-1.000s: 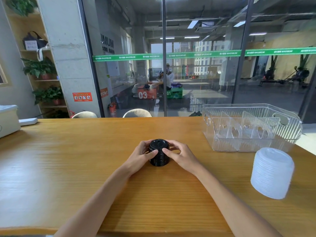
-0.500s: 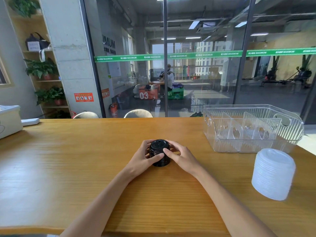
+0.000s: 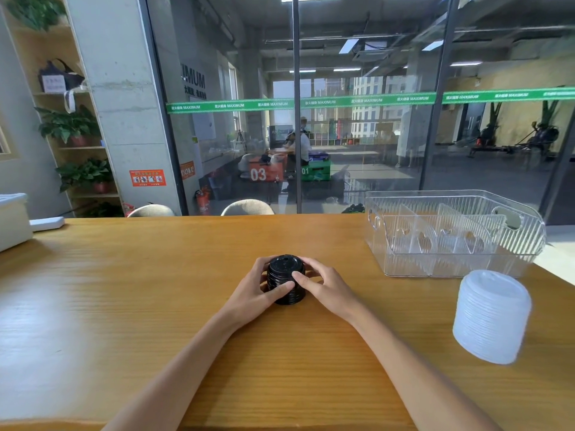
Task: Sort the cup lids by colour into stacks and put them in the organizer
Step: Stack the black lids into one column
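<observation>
A stack of black cup lids [image 3: 284,275] stands on the wooden table [image 3: 124,290] at its middle. My left hand [image 3: 253,290] wraps round the stack's left side, thumb across the front. My right hand [image 3: 323,283] holds the right side, thumb touching the front and fingers curled behind. A taller stack of white lids [image 3: 491,315] stands at the right, apart from both hands. The clear plastic organizer [image 3: 454,262] with several dividers sits at the back right with nothing in its compartments.
A white box [image 3: 12,222] and a white flat device [image 3: 46,223] lie at the table's far left edge. Two chair backs [image 3: 247,207] show behind the far edge, before a glass wall.
Both hands stay round the black stack, which has not visibly moved on the table. The thumbs have drawn a little closer at the front. The camera has shifted slightly.
</observation>
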Available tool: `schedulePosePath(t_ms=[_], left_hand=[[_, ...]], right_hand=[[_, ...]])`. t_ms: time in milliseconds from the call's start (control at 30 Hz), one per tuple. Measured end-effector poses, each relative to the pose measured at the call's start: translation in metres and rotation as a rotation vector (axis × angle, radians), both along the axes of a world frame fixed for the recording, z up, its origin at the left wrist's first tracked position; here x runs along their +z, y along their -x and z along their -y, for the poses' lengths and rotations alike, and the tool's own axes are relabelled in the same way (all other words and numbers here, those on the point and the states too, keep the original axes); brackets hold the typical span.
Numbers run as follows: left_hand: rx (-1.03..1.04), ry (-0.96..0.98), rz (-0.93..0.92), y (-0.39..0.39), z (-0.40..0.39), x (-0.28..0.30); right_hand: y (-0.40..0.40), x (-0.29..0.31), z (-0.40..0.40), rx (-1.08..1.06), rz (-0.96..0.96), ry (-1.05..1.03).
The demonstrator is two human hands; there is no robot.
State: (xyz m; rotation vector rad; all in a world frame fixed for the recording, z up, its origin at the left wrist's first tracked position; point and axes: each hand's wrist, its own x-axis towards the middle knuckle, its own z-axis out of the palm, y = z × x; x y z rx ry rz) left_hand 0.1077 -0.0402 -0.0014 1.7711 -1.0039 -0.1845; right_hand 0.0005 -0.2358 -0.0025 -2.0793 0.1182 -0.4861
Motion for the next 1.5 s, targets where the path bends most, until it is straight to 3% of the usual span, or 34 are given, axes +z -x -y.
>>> schedulePosePath(t_ms=[700, 1500], left_hand=[[0.067, 0.031, 0.032, 0.023, -0.004, 0.002], [0.011, -0.067, 0.132, 0.15, 0.012, 0.008]], right_hand=[[0.036, 0.01, -0.012, -0.016, -0.045, -0.113], [0.185, 0.011, -0.025, -0.159, -0.019, -0.082]])
